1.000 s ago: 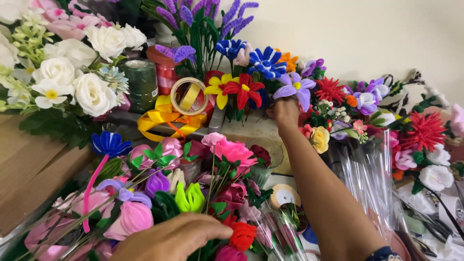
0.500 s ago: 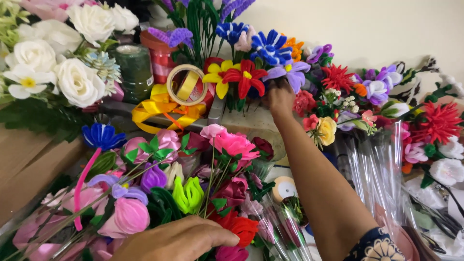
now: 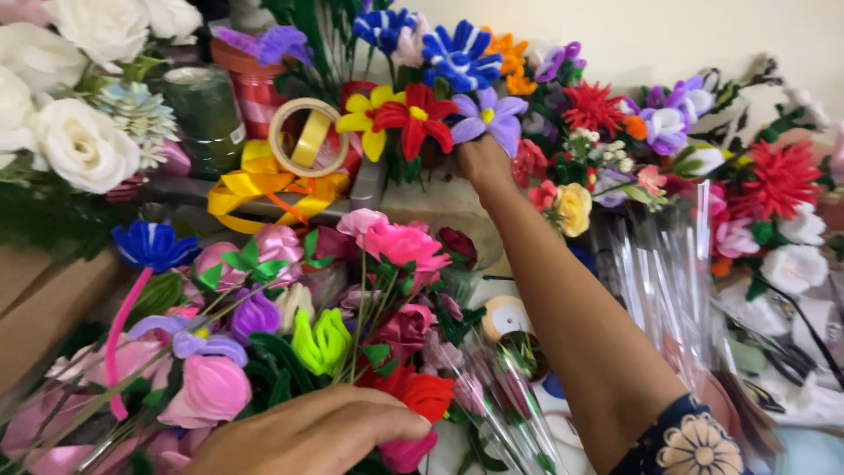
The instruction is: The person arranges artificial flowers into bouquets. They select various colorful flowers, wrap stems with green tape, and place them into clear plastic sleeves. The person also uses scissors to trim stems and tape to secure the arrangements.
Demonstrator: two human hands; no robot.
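Observation:
My right hand (image 3: 482,161) reaches far forward and grips the stem just under a purple pipe-cleaner flower (image 3: 490,119), beside a red flower (image 3: 417,114) and a yellow one (image 3: 364,117). My left hand (image 3: 312,434) lies low in front with fingers together, resting on a bunch of craft flowers: a red one (image 3: 420,393), a lime-green one (image 3: 320,343), pink roses (image 3: 400,244) and a pink bud (image 3: 211,389). Whether it clasps their stems is hidden.
White roses (image 3: 79,145) stand at the left. A yellow ribbon bow (image 3: 264,183), a tape ring (image 3: 308,138) and a dark green roll (image 3: 205,113) sit behind. Clear cellophane sleeves (image 3: 659,281) and red and white flowers (image 3: 778,180) fill the right. A tape spool (image 3: 503,317) lies under my forearm.
The view has tilted down slightly, so everything sits lower in frame. My right hand stays at the purple flower and my left hand stays on the front bunch.

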